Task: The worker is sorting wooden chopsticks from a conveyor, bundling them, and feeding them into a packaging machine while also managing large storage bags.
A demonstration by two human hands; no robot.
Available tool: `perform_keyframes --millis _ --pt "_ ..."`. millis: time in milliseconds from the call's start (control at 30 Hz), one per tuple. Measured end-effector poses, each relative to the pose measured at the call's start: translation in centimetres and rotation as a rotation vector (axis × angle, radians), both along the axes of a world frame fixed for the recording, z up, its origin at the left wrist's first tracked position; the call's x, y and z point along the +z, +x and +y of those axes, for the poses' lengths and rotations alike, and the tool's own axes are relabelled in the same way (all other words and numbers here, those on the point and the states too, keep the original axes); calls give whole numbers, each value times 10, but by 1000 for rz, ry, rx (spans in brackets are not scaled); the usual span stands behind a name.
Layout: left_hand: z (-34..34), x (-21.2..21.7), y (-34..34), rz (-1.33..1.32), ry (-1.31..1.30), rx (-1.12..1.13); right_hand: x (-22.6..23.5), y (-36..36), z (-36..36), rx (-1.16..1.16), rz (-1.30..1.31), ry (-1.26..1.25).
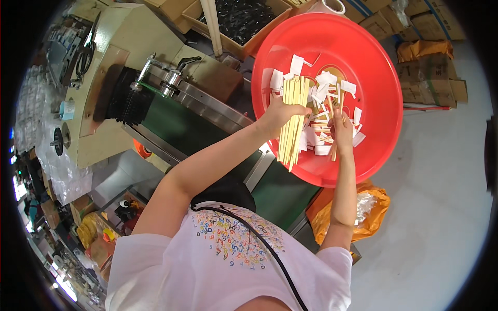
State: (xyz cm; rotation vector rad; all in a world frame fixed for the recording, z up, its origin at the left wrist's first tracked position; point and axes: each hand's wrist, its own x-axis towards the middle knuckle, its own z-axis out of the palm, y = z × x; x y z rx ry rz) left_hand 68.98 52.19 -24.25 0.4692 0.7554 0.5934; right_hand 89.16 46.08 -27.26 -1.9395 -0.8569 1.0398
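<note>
My left hand (pixel 279 115) is closed round a thick bundle of pale wooden sticks (pixel 294 132), which look like chopsticks, at the left side of a big red basin (pixel 386 129). The thumb lies across the bundle. Over the basin's middle my right hand (pixel 341 129) pinches one or more thin sticks (pixel 331 106) of the same kind; how many I cannot tell. Beneath both hands, small white paper pieces (pixel 326 79) and more loose sticks lie jumbled in the basin, partly hidden by my hands.
A machine with a green conveyor belt (pixel 176 122) runs beside the basin on the left. Behind stands a cardboard box (pixel 282 9) of black plastic pieces. An orange bag (pixel 376 210) lies below the basin, and cardboard boxes (pixel 425 78) stand at the far right on the grey floor.
</note>
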Motion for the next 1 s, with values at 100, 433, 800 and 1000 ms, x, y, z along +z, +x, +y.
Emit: perform_keyframes --millis 100,433,800,1000 --pt "-8 -1 0 -20 -103 34 19 -12 -4 32 404 -78" --pt "-13 -6 -12 -63 9 89 53 -63 -10 587 255 -235" --pt "15 16 -44 5 331 237 33 -47 -13 377 377 -84" --pt "10 11 -58 127 243 110 9 -28 2 478 -850 -126"
